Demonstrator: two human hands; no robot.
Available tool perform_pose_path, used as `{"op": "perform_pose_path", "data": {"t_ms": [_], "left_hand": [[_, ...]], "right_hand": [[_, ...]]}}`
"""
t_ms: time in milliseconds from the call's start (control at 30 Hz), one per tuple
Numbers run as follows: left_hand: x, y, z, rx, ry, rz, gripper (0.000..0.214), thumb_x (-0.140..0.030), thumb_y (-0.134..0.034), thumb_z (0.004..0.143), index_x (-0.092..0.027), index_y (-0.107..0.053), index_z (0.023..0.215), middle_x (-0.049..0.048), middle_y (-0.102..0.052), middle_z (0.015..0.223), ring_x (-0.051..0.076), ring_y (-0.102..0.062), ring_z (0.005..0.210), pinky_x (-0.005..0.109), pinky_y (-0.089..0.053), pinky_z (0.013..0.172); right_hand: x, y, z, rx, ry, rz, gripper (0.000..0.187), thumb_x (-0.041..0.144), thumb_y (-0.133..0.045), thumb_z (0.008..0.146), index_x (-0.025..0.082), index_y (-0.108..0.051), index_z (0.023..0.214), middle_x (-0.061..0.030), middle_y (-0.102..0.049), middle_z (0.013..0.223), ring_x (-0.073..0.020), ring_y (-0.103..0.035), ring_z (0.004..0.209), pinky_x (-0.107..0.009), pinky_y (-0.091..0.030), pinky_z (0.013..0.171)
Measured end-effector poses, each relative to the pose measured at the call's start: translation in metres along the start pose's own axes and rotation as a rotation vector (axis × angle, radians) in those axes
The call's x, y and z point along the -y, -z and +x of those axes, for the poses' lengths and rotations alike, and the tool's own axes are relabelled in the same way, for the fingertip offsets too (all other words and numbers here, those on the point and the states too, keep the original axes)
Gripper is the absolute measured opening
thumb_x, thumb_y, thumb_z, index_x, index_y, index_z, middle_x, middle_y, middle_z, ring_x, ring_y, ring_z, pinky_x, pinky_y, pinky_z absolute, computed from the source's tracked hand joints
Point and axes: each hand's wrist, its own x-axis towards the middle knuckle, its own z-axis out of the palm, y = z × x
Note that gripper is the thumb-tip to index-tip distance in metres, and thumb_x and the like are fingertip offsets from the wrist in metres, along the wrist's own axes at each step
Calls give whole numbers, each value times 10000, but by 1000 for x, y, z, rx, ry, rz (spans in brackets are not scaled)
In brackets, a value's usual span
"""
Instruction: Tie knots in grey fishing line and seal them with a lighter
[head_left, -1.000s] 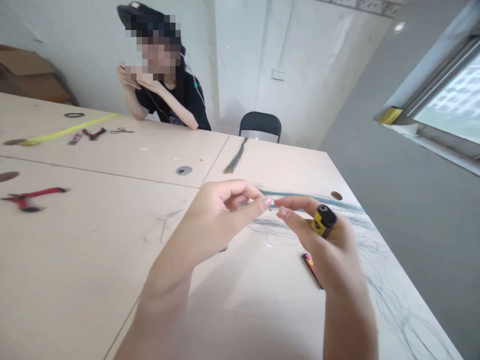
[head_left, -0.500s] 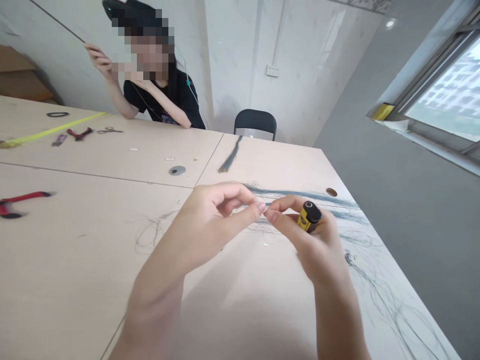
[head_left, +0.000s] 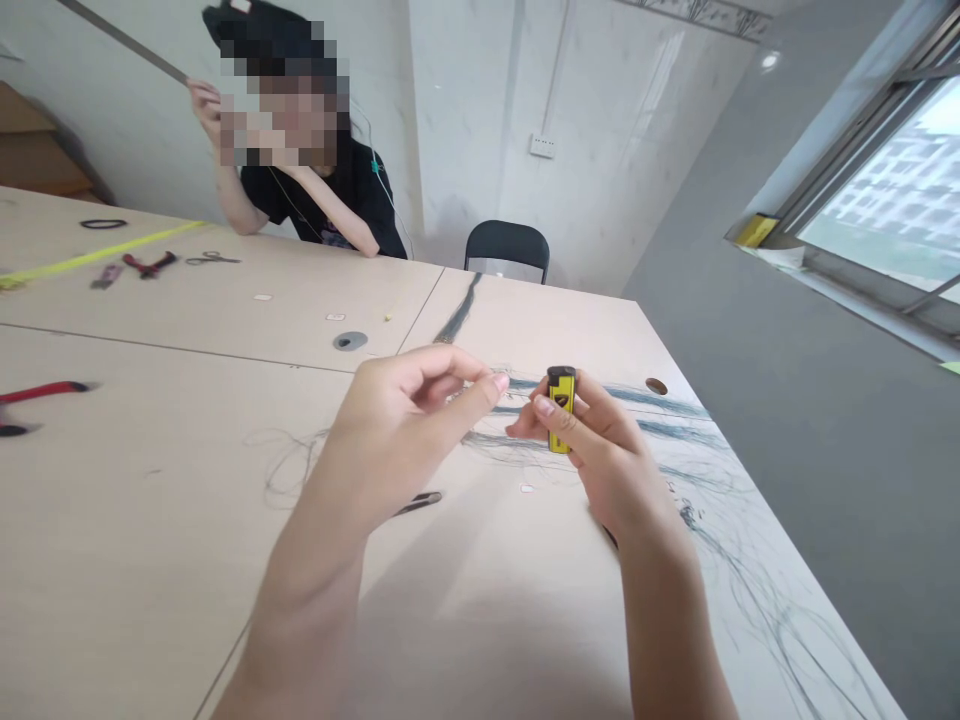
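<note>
My right hand (head_left: pixel 611 455) grips a yellow and black lighter (head_left: pixel 560 412), held upright with its black top uppermost. To its left, my left hand (head_left: pixel 420 430) is closed in a pinch, thumb against fingertip; whatever lies between them is too small to make out. A gap separates the two hands. Behind them, bundles of thin blue-grey strands (head_left: pixel 660 402) stretch across the table to the right. Partly hidden under my left wrist lies a dark, slim metal tool (head_left: pixel 420 502). A small white tag (head_left: pixel 526 489) rests on the table between my forearms.
Red-handled pliers (head_left: pixel 45 392) lie at the left. Across the table (head_left: pixel 150 560) sits a person in a black shirt (head_left: pixel 322 215), with pliers (head_left: pixel 148 265), scissors (head_left: pixel 214 258) and a yellow strip (head_left: pixel 112 250) nearby. A black chair (head_left: pixel 508 245) stands at the far side. Loose strands (head_left: pixel 780 610) spread along the right edge.
My hands have drawn apart from where their fingertips met. The lighter has turned upright between my right thumb and fingers. My left hand has shifted slightly left, still pinched.
</note>
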Motion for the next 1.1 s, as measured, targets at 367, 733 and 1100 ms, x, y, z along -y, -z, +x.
{"op": "perform_pose_path", "data": {"t_ms": [367,733,1100], "left_hand": [[3,-2,0,-50,-44,24,178,-350,-679,800,-210,-715,696,-34,-499,579,94,-383,542,213,-293,479],[3,-11,-4,-114,-246,84,144,-250,-651,847,-217,-699,715,-50,-421,582,82,-392,558,201,-303,497],[-2,-11,-5,167,33,24,218,-361,-638,850,-232,-680,681,-55,-382,568,92,-343,539,216,-268,475]], "right_hand": [[0,1,1,39,25,62,77,304,-618,951,234,-644,970,-4,-648,944,-131,-605,862,-269,-470,809],[1,2,4,-27,13,37,537,597,-430,967,188,-476,622,32,-281,575,-108,-229,538,-299,-189,520],[-4,-10,-6,-226,105,-270,505,471,-395,972,205,-257,565,30,-252,546,-113,-254,546,-294,-190,526]]}}
